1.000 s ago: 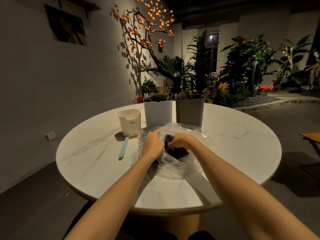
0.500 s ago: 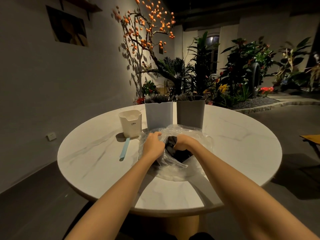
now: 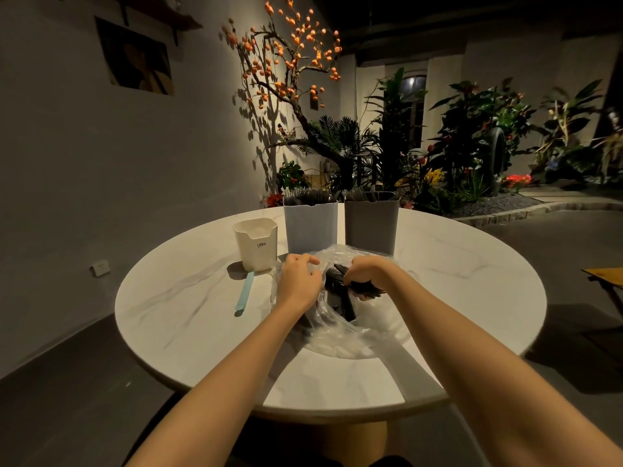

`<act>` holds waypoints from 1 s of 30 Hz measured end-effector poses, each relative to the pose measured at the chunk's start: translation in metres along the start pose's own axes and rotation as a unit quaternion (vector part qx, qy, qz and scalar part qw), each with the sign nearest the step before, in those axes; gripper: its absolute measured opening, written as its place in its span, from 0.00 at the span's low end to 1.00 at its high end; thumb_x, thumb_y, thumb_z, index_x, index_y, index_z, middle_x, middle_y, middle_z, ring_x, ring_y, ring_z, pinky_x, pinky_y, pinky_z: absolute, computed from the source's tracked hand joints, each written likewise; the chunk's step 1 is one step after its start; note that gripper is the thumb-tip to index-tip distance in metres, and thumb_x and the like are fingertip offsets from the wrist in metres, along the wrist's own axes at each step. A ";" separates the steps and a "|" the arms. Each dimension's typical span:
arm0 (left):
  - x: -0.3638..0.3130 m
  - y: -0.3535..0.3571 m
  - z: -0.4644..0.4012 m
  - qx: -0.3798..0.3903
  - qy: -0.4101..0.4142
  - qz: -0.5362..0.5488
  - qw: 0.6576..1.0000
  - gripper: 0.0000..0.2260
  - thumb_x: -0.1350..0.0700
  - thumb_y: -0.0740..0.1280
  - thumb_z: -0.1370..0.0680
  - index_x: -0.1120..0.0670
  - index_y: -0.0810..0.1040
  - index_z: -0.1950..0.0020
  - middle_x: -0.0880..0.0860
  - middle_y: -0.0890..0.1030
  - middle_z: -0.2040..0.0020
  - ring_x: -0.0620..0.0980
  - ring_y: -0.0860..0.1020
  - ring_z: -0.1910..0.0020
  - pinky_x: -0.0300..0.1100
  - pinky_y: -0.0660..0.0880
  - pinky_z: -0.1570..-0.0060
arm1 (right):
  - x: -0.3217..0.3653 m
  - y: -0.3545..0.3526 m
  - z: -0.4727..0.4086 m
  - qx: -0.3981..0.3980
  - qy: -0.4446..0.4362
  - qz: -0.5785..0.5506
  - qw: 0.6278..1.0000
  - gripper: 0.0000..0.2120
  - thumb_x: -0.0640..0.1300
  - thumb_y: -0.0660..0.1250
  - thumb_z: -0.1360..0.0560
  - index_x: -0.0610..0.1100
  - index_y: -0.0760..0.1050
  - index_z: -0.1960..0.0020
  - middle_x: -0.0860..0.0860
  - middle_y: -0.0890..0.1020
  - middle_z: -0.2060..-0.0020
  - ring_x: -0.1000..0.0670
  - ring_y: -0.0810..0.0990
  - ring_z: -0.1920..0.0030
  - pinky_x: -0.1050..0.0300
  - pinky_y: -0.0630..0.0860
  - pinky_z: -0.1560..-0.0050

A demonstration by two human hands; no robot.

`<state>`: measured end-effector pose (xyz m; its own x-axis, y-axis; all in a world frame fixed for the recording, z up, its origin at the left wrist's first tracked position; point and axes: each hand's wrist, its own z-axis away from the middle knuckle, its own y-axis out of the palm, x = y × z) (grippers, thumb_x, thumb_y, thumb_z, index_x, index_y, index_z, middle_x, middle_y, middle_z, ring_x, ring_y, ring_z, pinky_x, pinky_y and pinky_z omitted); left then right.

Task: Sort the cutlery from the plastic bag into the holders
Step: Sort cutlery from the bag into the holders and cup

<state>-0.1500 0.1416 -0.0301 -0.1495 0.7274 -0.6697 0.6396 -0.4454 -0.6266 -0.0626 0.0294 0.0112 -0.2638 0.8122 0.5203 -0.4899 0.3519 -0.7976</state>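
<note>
While our left hand (image 3: 298, 279) pinches the plastic bag (image 3: 340, 332) open, our right hand (image 3: 365, 273) clutches dark cutlery (image 3: 340, 298) inside, near three holders (image 3: 310, 227).

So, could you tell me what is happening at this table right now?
A person is working on a clear plastic bag of dark cutlery on the round table. The left hand holds the bag's edge, while the right hand grips a bunch of the cutlery inside. Behind stand a white holder and two grey holders already holding pieces.
</note>
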 end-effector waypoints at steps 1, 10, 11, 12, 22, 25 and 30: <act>-0.001 0.001 0.000 -0.020 0.006 -0.015 1.000 0.09 0.58 0.62 0.20 0.52 0.78 0.42 0.54 0.71 0.36 0.52 0.70 0.38 0.46 0.69 0.36 | 0.000 0.000 0.001 0.012 0.006 -0.018 1.000 0.06 0.37 0.58 0.21 0.35 0.71 0.53 0.43 0.74 0.63 0.49 0.72 0.67 0.59 0.72 0.66; -0.020 0.000 0.007 -0.018 0.091 -0.084 0.992 0.14 0.56 0.59 0.20 0.52 0.85 0.53 0.51 0.83 0.53 0.50 0.74 0.50 0.47 0.67 0.39 | -0.012 -0.007 0.015 0.023 -0.013 -0.027 0.999 0.13 0.43 0.53 0.18 0.39 0.67 0.59 0.45 0.70 0.68 0.50 0.67 0.71 0.60 0.68 0.70; -0.022 0.001 0.007 0.003 0.083 -0.097 0.992 0.14 0.56 0.58 0.20 0.52 0.85 0.53 0.52 0.84 0.54 0.51 0.76 0.52 0.48 0.68 0.37 | -0.014 -0.008 0.018 0.027 -0.010 -0.047 0.999 0.14 0.45 0.53 0.18 0.39 0.67 0.59 0.45 0.70 0.68 0.51 0.66 0.71 0.60 0.67 0.70; -0.024 0.002 0.007 0.028 0.071 -0.111 0.991 0.14 0.56 0.58 0.20 0.52 0.85 0.53 0.52 0.84 0.55 0.52 0.77 0.53 0.50 0.69 0.37 | -0.016 -0.009 0.020 0.028 -0.008 -0.060 0.998 0.15 0.47 0.53 0.18 0.40 0.66 0.60 0.45 0.70 0.68 0.51 0.66 0.71 0.60 0.67 0.69; -0.023 -0.002 0.011 0.071 0.005 -0.082 0.994 0.13 0.60 0.59 0.19 0.55 0.74 0.36 0.55 0.78 0.39 0.55 0.75 0.42 0.50 0.73 0.39 | -0.046 -0.021 0.034 0.050 -0.068 -0.012 0.996 0.15 0.49 0.62 0.20 0.36 0.73 0.46 0.47 0.73 0.66 0.52 0.70 0.70 0.62 0.72 0.69; -0.021 -0.002 0.008 0.081 -0.007 -0.075 0.994 0.15 0.61 0.58 0.19 0.55 0.72 0.33 0.56 0.76 0.36 0.55 0.74 0.40 0.51 0.74 0.39 | -0.052 -0.024 0.037 0.050 -0.079 -0.023 0.995 0.10 0.46 0.61 0.19 0.40 0.71 0.43 0.48 0.73 0.63 0.53 0.72 0.68 0.62 0.74 0.68; -0.024 0.001 0.006 0.077 -0.027 -0.064 0.995 0.17 0.60 0.58 0.18 0.56 0.66 0.29 0.56 0.74 0.35 0.56 0.74 0.39 0.51 0.74 0.39 | -0.059 -0.024 0.038 0.062 -0.084 -0.030 0.994 0.07 0.45 0.60 0.18 0.43 0.68 0.42 0.47 0.74 0.60 0.52 0.74 0.65 0.60 0.77 0.63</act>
<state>-0.1504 0.1200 -0.0171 -0.2657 0.7558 -0.5985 0.4904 -0.4285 -0.7589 -0.0665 -0.0447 0.0105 -0.3611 0.6980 0.6184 -0.6053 0.3291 -0.7248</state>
